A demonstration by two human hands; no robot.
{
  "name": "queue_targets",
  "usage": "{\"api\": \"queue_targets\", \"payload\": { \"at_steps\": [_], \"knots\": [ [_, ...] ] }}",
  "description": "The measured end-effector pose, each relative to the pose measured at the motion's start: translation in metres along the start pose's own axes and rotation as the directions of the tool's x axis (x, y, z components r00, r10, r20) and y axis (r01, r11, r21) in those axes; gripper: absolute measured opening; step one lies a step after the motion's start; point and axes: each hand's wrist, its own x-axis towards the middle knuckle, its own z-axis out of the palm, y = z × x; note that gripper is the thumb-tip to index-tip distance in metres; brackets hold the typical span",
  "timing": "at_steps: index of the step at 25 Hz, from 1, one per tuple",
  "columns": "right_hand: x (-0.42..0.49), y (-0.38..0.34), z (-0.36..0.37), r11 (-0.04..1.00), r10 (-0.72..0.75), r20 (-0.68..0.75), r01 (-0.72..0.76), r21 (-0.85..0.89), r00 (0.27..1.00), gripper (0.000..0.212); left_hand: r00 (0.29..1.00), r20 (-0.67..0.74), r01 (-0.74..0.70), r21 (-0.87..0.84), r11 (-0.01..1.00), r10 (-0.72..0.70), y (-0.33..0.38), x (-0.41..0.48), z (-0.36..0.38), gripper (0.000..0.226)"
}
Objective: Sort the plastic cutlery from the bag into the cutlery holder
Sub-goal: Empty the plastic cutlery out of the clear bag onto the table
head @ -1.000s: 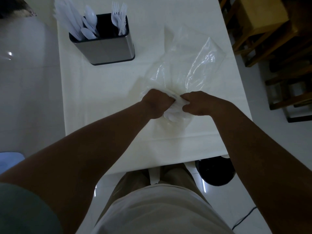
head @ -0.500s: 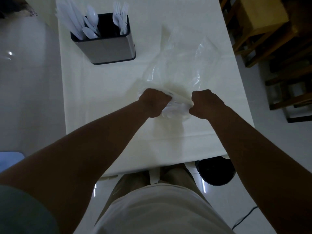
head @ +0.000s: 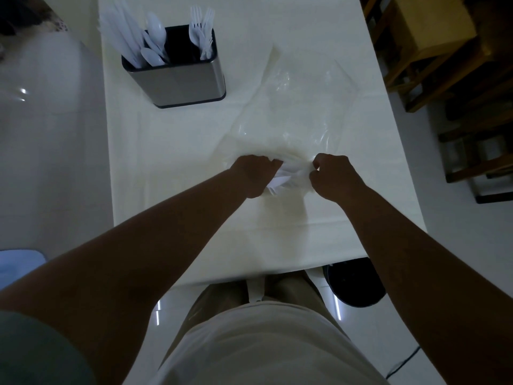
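Observation:
A clear plastic bag (head: 294, 112) lies on the white table (head: 172, 168), its near end bunched between my hands. My left hand (head: 254, 173) is closed on that end at the left, over a few white plastic cutlery pieces (head: 280, 182) that show between the hands. My right hand (head: 334, 173) pinches the bag's edge at the right, a short gap from the left hand. At the back left stands the steel cutlery holder (head: 180, 79). It holds knives and spoons (head: 141, 43) on its left and forks (head: 201, 31) on its right.
The table's near edge runs just in front of my body. A black bin (head: 355, 284) stands on the floor under the near right corner. Wooden chairs (head: 444, 65) crowd the right side. A glossy white floor lies to the left.
My right hand has moved to the right, away from the left hand, and stretched the bag's near end open. The bag's far part has flattened onto the table.

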Motion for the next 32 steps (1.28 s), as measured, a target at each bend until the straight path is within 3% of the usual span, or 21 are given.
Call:
{"api": "queue_targets", "payload": {
  "at_steps": [6, 10, 13, 17, 19, 23, 27, 30, 32],
  "knots": [
    [-0.003, -0.002, 0.000, 0.980, -0.102, -0.100, 0.082, -0.182, 0.990, 0.024, 0.997, -0.073, 0.024, 0.002, 1.000, -0.023, 0.002, -0.005, 0.002, 0.074],
    [-0.002, -0.004, 0.001, 0.937, -0.302, -0.178, 0.258, -0.236, 0.937, 0.021, 0.995, -0.089, 0.037, 0.002, 0.999, -0.037, 0.006, -0.008, 0.001, 0.069],
    [0.003, -0.007, 0.000, 0.943, -0.300, -0.107, 0.278, -0.185, 0.948, 0.014, 0.991, -0.128, 0.043, 0.024, 0.999, -0.039, 0.007, -0.012, 0.005, 0.060],
    [0.002, -0.002, -0.005, 0.945, -0.219, 0.110, 0.239, -0.225, 0.970, 0.039, 0.982, -0.184, 0.050, -0.012, 0.999, -0.051, 0.010, -0.012, -0.002, 0.049],
    [0.001, 0.002, -0.001, 0.935, -0.208, 0.136, 0.238, -0.264, 0.969, 0.046, 0.979, -0.192, 0.069, 0.003, 0.998, -0.068, 0.009, -0.011, -0.007, 0.048],
    [0.003, 0.014, 0.012, 0.951, -0.176, 0.035, 0.179, -0.253, 0.984, 0.054, 0.993, -0.112, 0.043, -0.017, 0.999, -0.044, -0.003, -0.009, -0.008, 0.044],
    [0.005, 0.021, 0.019, 0.977, -0.163, -0.131, 0.141, -0.159, 0.978, 0.053, 0.990, -0.137, 0.013, -0.112, 0.994, -0.028, -0.012, -0.006, -0.002, 0.054],
    [0.009, 0.027, 0.018, 0.973, -0.227, -0.236, 0.211, -0.093, 0.945, 0.040, 0.979, -0.201, 0.001, -0.173, 0.985, -0.037, -0.018, -0.004, 0.006, 0.055],
    [0.012, 0.027, 0.013, 0.963, -0.244, -0.252, 0.264, 0.049, 0.937, 0.024, 0.976, -0.214, 0.000, -0.199, 0.980, -0.044, -0.021, -0.004, 0.011, 0.056]
  ]
}}
